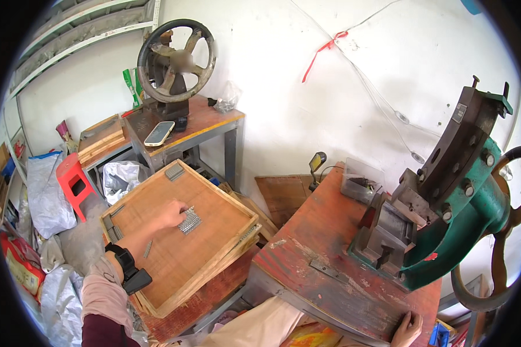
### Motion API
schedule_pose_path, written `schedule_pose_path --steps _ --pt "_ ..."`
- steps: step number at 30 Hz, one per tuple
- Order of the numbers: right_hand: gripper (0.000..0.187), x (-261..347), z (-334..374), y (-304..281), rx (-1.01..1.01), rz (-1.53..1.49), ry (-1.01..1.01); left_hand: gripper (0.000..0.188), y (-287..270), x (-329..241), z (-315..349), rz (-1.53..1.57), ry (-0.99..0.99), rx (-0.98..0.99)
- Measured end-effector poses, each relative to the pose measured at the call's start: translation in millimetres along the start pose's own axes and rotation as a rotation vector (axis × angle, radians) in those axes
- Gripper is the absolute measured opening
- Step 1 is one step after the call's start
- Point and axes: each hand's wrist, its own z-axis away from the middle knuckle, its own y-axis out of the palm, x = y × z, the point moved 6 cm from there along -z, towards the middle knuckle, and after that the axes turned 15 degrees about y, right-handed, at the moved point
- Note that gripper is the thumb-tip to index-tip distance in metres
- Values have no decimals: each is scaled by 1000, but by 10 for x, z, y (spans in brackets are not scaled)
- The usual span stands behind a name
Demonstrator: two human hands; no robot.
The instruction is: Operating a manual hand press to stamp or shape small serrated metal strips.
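My left hand (171,214) reaches over a shallow wooden tray (150,199). Its fingers are pinched together at a close-packed patch of small grey metal pieces (190,222); whatever sits between the fingertips is hidden. More grey metal pieces (174,172) line the tray's far corner, and others (114,233) lie along its left side. A short strip of them (148,249) is by my wrist. At the front right edge of the red worktable (307,254), my right hand (408,331) rests with loosely bent fingers and holds nothing visible.
A green hand press (463,225) with a large curved wheel stands on the worktable's right, beside a clear plastic box (362,179). Behind the tray, a smaller table carries a steering wheel (178,61) and a phone (159,133). A red stool (75,182) and sacks (52,196) stand left.
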Motion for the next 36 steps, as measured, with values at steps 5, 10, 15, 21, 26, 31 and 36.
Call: schedule_pose_path --steps 5,10,15,21,26,31,36 --pt "22 -24 8 -7 -32 -23 19 40 7 -228 20 105 -19 75" --pt "19 -263 -18 120 41 -105 88 53 -49 -357 -12 58 59 160" --pt "18 -374 -33 171 1 -127 86 51 -42 -446 -12 -18 -80 221" --pt "17 -371 -35 169 9 -139 96 44 -64 -562 74 -231 -111 149" --pt "18 -388 -50 170 -10 -125 102 37 -39 -637 195 -340 -19 -2" --pt "18 -380 -48 175 -14 -158 86 37 41 -651 229 -474 82 -92" --pt "17 -336 -42 154 4 -167 148 53 209 -178 147 -70 -77 -55"
